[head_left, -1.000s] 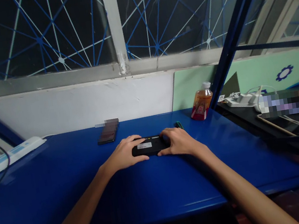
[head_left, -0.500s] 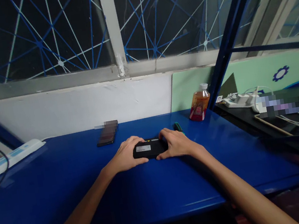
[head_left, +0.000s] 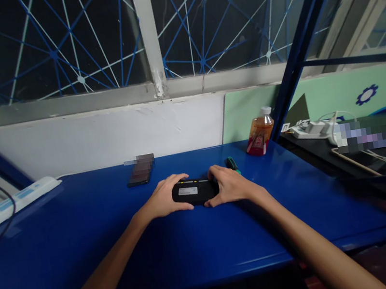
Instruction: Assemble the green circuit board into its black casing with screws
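1. We have the flat black box (head_left: 200, 193) at the centre of the clock, over the blue table (head_left: 194, 247); whether it touches the tabletop we cannot tell. A pale label faces up, and its inside is hidden from us.
2. At nine o'clock our left hand (head_left: 166, 197) grips the box's end, thumb along the near edge, fingers along the far one.
3. At three o'clock our right hand (head_left: 229, 183) grips the opposite end in the same way.
4. At two o'clock, just beyond that hand, we see a green-and-black object (head_left: 231, 163), partly hidden.
5. Farther out at two stands a clear bottle (head_left: 260, 135), white cap on, amber showing above its red lower part.
6. At ten lies a dark slab (head_left: 141, 171), partly blurred; at nine, a white power strip (head_left: 28, 196).
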`<action>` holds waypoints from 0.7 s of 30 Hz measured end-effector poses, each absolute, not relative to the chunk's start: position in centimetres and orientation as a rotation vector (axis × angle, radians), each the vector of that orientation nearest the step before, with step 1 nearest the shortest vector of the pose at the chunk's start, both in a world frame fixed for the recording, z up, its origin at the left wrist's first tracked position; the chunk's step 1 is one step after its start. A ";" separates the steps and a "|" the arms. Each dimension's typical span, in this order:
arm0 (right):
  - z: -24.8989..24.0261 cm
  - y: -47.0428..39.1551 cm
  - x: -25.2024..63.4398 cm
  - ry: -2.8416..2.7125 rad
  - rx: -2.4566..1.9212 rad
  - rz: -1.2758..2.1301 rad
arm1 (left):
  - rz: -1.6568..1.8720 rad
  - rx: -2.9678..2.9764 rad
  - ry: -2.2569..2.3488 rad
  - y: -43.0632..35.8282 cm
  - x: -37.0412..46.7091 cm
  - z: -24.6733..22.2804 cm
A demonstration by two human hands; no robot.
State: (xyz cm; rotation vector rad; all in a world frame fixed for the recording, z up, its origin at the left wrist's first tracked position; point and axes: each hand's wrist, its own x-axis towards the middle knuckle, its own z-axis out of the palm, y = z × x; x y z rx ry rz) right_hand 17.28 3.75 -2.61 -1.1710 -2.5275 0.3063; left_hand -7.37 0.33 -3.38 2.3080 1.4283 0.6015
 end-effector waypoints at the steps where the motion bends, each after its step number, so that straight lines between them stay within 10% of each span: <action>1: -2.6 3.7 17.3 -2.527 -1.165 0.308 | 0.618 2.298 1.432 0.4 -7.4 -3.5; 21: -2.3 3.8 17.5 -2.551 -1.111 0.250 | 0.644 2.389 1.363 0.7 -7.8 -3.8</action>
